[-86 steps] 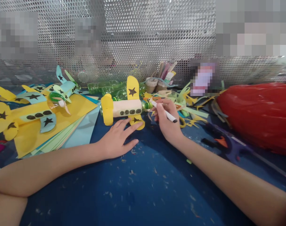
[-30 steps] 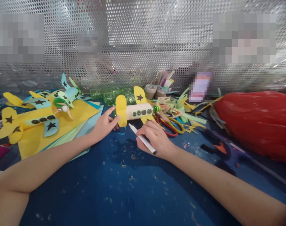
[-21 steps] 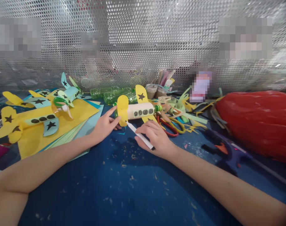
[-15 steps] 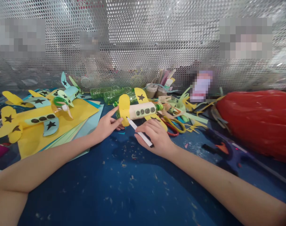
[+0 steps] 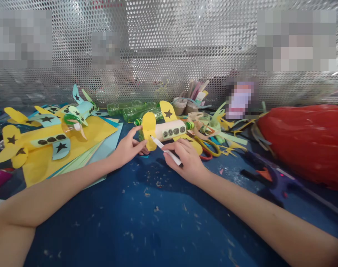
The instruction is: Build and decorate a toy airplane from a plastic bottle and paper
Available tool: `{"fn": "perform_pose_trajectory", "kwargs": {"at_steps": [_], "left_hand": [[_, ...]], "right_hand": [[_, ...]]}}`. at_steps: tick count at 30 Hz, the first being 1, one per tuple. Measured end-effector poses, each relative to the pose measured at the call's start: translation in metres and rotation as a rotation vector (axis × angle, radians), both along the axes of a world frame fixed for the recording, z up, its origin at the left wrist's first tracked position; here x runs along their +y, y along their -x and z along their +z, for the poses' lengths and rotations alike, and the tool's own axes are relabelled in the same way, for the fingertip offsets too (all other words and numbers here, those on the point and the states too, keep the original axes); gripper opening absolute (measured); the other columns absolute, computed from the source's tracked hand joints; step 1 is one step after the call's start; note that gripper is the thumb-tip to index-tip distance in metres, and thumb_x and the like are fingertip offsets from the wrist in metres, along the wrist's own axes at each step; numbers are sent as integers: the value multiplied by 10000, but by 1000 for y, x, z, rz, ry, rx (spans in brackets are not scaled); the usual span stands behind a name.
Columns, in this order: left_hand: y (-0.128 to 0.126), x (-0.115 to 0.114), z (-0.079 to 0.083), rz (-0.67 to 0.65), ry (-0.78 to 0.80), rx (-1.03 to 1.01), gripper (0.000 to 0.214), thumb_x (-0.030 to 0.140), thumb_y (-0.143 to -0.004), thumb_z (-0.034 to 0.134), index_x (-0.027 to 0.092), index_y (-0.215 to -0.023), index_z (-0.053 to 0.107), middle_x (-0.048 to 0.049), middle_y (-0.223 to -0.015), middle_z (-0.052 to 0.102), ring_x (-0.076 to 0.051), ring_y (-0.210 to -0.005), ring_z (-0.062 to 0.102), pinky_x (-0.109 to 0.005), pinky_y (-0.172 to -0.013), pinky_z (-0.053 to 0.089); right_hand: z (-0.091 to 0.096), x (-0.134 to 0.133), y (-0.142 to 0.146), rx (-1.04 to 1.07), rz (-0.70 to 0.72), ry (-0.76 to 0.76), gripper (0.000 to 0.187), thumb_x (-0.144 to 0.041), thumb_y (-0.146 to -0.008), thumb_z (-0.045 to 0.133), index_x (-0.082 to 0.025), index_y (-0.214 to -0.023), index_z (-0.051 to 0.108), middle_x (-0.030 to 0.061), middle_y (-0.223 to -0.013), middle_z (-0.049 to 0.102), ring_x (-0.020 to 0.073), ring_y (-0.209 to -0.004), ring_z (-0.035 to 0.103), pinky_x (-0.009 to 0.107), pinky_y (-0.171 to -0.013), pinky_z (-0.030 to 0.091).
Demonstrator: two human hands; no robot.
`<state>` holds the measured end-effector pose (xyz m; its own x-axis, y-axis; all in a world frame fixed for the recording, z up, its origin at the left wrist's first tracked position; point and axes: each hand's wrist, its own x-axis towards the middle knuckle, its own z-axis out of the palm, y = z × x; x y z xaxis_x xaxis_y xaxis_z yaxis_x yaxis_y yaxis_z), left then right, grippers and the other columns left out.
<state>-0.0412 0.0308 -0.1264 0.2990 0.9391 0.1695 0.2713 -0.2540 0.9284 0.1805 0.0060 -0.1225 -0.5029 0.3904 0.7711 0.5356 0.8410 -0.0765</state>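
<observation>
A toy plane made from a green bottle with yellow paper wings, black stars and a cream band of dark windows lies on the blue table. My left hand pinches its yellow tail fin, index finger stretched along it. My right hand is closed on a white marker pen, whose tip touches the tail fin.
Finished paper planes and stacked yellow and blue sheets lie at the left. Empty green bottles, cups of sticks, paper scraps and scissors sit behind. A red bag and a glue gun are at the right. A perforated metal wall closes the back.
My right hand left the plane's nose, drew back, then brought the marker's tip up to the tail fin. My left hand shifted from the wing to the tail.
</observation>
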Motion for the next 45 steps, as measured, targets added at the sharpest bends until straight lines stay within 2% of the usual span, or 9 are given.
{"fn": "perform_pose_trajectory", "kwargs": {"at_steps": [7, 23, 40, 45], "left_hand": [[0, -2, 1, 20, -26, 48, 604, 360, -914, 567, 157, -1411, 292, -41, -725, 731, -195, -663, 718, -285, -619, 578], [-1, -3, 2, 15, -27, 54, 560, 344, -917, 559, 161, -1380, 302, -16, -704, 723, -176, -643, 706, -285, -638, 572], [-1, -3, 2, 27, -43, 94, 585, 342, -904, 556, 164, -1397, 296, -30, -729, 735, -185, -673, 714, -284, -642, 568], [-1, -3, 3, 23, -47, 83, 568, 326, -900, 562, 162, -1383, 311, -34, -726, 734, -185, -672, 713, -283, -632, 571]], "right_hand": [[-1, 0, 0, -29, 22, 47, 66, -197, -914, 526, -189, -942, 586, 48, -789, 687, 205, -794, 608, 329, -670, 452], [-2, 2, 1, -35, 20, 58, 76, -215, -924, 527, -184, -948, 592, 49, -782, 680, 199, -784, 604, 318, -665, 458], [-1, 1, 0, 28, -72, 84, 75, -193, -899, 512, -203, -885, 585, 50, -787, 670, 218, -796, 610, 353, -698, 438], [0, 2, 0, 34, -94, 61, 61, -186, -892, 514, -200, -857, 562, 47, -760, 657, 212, -758, 591, 339, -666, 424]]}}
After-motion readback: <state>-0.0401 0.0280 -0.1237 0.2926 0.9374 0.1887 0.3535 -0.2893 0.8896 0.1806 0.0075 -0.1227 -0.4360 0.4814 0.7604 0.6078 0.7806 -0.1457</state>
